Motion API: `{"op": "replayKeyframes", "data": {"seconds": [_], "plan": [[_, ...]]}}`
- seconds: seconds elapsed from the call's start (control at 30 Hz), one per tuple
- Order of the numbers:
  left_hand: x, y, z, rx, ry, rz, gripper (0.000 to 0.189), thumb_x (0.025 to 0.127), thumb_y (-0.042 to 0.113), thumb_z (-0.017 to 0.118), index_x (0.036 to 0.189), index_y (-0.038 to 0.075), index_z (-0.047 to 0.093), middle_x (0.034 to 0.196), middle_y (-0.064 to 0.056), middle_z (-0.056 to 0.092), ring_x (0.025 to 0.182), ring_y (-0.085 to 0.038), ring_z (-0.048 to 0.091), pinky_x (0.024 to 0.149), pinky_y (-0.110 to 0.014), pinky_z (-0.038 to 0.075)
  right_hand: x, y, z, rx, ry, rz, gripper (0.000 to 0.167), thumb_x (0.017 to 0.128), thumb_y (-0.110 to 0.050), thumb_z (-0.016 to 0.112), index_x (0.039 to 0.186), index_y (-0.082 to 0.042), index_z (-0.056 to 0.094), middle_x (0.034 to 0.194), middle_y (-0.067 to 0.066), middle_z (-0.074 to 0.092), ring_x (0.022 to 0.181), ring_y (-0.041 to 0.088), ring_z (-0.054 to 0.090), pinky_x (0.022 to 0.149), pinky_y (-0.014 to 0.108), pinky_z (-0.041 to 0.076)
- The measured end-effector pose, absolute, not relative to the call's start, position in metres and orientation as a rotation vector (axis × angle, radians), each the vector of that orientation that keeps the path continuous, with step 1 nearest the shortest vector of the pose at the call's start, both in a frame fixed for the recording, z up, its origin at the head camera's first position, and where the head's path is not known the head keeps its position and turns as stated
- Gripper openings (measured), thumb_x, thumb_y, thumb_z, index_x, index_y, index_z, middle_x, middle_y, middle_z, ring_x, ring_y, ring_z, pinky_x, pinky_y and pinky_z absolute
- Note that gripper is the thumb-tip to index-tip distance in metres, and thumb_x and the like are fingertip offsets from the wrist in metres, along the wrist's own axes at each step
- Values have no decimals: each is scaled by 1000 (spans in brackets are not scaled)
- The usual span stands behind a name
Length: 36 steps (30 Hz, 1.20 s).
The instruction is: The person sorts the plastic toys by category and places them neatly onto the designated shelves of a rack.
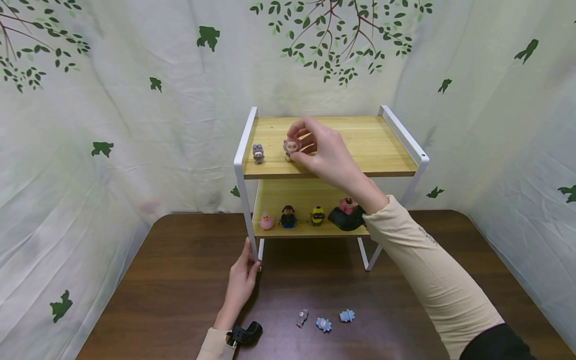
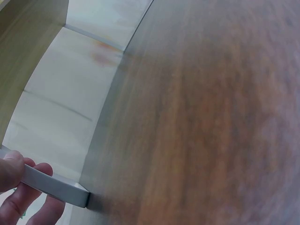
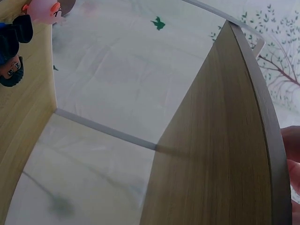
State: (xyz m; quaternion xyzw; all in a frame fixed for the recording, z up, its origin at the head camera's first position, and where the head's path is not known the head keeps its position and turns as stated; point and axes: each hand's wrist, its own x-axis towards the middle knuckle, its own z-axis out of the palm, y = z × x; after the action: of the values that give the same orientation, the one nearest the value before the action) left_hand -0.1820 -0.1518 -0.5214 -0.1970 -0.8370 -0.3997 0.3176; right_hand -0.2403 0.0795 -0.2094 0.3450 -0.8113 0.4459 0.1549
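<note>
My right hand pinches a small pinkish-brown figurine between thumb and fingers over the upper board of a two-tier shelf. Whether the figurine touches the board cannot be told. To its left stands a grey figurine with ears. Low on the shelf's front left side, my left hand holds the white metal leg, thumb on one face and fingers behind. In the right wrist view only part of the right hand shows past the board edge; the figurine is out of sight there.
The lower board bears a pink figure, a dark-haired figure, a yellow-and-black figure and a pink bear partly behind the right wrist camera. On the brown table lie a grey piece and two blue ones.
</note>
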Motion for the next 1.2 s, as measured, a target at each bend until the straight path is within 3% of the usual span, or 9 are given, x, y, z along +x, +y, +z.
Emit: {"op": "replayKeyframes", "data": {"seconds": [1.2], "plan": [[-182, -151, -522, -521, -2186, -1062, 105, 76, -18, 69, 155, 24, 14, 78, -10, 58, 67, -19, 59, 58, -35, 53, -237, 83, -212, 1004, -2336, 1250, 36, 84, 5, 68, 117, -1, 54, 113, 11, 61, 99, 19, 60, 83, 28, 50]]}}
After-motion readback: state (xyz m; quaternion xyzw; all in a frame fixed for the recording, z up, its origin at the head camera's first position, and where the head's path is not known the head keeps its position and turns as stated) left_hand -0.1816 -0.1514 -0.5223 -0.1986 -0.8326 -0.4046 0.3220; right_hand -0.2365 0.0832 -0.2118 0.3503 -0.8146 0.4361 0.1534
